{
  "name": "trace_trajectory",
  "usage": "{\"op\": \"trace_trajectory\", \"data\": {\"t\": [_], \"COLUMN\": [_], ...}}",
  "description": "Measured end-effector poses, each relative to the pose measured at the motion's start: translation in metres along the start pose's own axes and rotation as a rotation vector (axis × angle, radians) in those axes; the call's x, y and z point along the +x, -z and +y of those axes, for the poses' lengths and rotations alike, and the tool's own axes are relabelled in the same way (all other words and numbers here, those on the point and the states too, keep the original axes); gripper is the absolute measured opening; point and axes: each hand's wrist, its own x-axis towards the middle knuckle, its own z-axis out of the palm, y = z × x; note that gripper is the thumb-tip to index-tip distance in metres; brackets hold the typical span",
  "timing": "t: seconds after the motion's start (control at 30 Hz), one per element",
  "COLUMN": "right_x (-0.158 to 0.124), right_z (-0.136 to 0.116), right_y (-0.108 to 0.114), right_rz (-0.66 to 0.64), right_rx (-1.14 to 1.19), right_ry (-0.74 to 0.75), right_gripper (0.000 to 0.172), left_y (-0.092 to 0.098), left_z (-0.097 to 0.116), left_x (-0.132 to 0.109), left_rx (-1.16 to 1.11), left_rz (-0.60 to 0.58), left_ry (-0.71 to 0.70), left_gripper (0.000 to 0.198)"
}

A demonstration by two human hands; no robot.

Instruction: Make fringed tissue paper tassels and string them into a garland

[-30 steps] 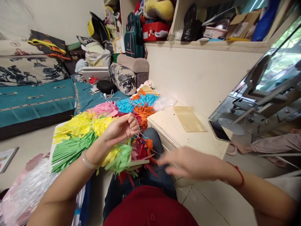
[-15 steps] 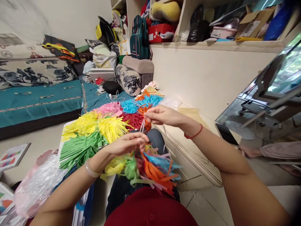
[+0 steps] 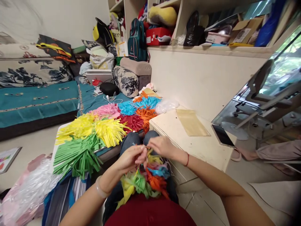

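Tassel bunch [image 3: 141, 184] hangs over our lap [image 3: 130, 143] beside the left edge of the bench [image 3: 168, 124]; our left hand [image 3: 133, 157] and right hand [image 3: 161, 145] pinch its top, likely so its strips [image 3: 155, 182] dangle freely.

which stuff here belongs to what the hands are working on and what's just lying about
Likely the job:
multicoloured tassels on the lap
yellow fringes
green fringes
dark red fringes
pink fringes

Lying about, it seems:
smartphone
teal backpack
black oval case
red box

Multicoloured fringed tassels [image 3: 141, 183], bunched, hanging beneath hands [image 3: 134, 158]
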Motion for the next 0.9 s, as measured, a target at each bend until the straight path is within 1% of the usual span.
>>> {"op": "trace_trajectory", "data": {"t": [0.07,0.1,0.13,0.17,0.23,0.27,0.3,0.37,0.4,0.43,0.5,0.53,0.57,0.6,0.67,0.7,0.73,0.77,0.8,0.83,0.87,0.9], "right_x": [-0.007,-0.009,-0.011,-0.013,-0.012,-0.012,-0.012,-0.013,-0.014,-0.015,-0.016,-0.015,-0.014,-0.014,-0.012,-0.012,-0.011,-0.01,-0.008,-0.007,-0.005,-0.004], "right_z": [-0.001,-0.002,-0.003,-0.002,0.001,0.003,0.004,0.005,0.005,0.005,0.006,0.007,0.008,0.009,0.009,0.009,0.009,0.009,0.009,0.01,0.01,0.009], "right_y": [-0.015,-0.02,-0.023,-0.025,-0.025,-0.026,-0.027,-0.029,-0.03,-0.029,-0.024,-0.022,-0.021,-0.02,-0.018,-0.016,-0.015,-0.012,-0.01,-0.008,-0.007,-0.006], "right_rz": [-0.008,0.005,0.026,0.064,0.148,0.182,0.2,0.184,0.166,0.153,0.204,0.25,0.293,0.314,0.301,0.288,0.291,0.308,0.334,0.356,0.364,0.346], "right_rx": [-0.005,0.016,0.045,0.07,0.073,0.047,0.014,-0.006,0.011,0.04,0.092,0.096,0.084,0.061,0.011,-0.004,-0.013,-0.021,-0.034,-0.053,-0.072,-0.083], "right_ry": [0.104,0.131,0.148,0.161,0.166,0.17,0.177,0.229,0.259,0.275,0.268,0.25,0.236,0.237,0.288,0.335,0.377,0.399,0.393,0.377,0.362,0.354], "right_gripper": [0.029,0.03,0.031,0.032,0.035,0.036,0.038,0.038,0.038,0.037,0.038,0.039,0.041,0.042,0.041,0.04,0.038,0.036,0.036,0.036,0.038,0.04], "left_y": [0.005,0.008,0.011,0.013,0.013,0.012,0.011,0.008,0.007,0.006,0.005,0.005,0.005,0.004,0.003,0.002,0.001,0.001,0.0,-0.001,-0.002,-0.002], "left_z": [0.002,0.002,0.002,0.002,0.002,0.003,0.004,0.006,0.007,0.008,0.008,0.009,0.009,0.01,0.012,0.014,0.015,0.016,0.018,0.019,0.02,0.022], "left_x": [0.001,0.002,0.002,0.003,0.002,0.001,0.001,0.001,0.001,0.001,0.001,0.001,0.001,0.001,0.003,0.003,0.004,0.004,0.003,0.003,0.003,0.004], "left_rx": [-0.078,-0.071,-0.021,0.05,0.133,0.117,0.077,0.022,0.044,0.099,0.19,0.174,0.122,0.058,-0.002,0.028,0.087,0.141,0.163,0.148,0.108,0.068], "left_rz": [0.171,0.233,0.228,0.157,-0.055,-0.111,-0.103,0.046,0.09,0.06,-0.151,-0.241,-0.272,-0.233,-0.05,-0.003,-0.026,-0.103,-0.182,-0.225,-0.21,-0.135], "left_ry": [-0.161,-0.212,-0.199,-0.131,0.025,0.043,0.005,-0.146,-0.174,-0.126,0.051,0.091,0.072,-0.001,-0.174,-0.186,-0.125,-0.031,0.047,0.077,0.048,-0.035], "left_gripper": [0.024,0.022,0.021,0.023,0.03,0.031,0.03,0.022,0.02,0.021,0.028,0.032,0.033,0.031,0.022,0.02,0.021,0.024,0.029,0.031,0.03,0.026]}}
